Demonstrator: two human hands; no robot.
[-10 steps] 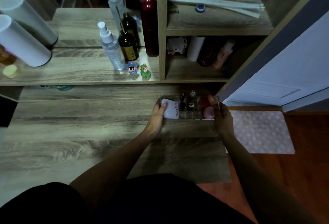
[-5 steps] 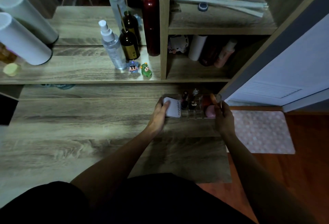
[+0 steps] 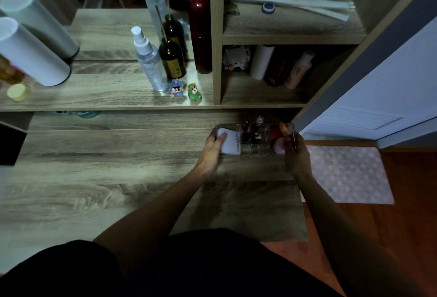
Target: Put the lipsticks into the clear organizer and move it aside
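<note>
Both hands' grip closed on the clear organizer (image 3: pixel 256 139): left hand (image 3: pixel 211 151), right hand (image 3: pixel 295 155) at its ends.
Organizer has shifted back-right across the table (image 3: pixel 94 178) since a second ago; lipsticks (image 3: pixel 250 130) loaded, move-aside nearly done.

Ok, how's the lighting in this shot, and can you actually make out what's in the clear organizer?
Head view: dim overall, with the brightest patch on the shelf around the green figurine; the wide lens bows the shelf edges. The clear organizer between the left hand and right hand sits in shadow, so its dark lipsticks are hard to separate.
</note>
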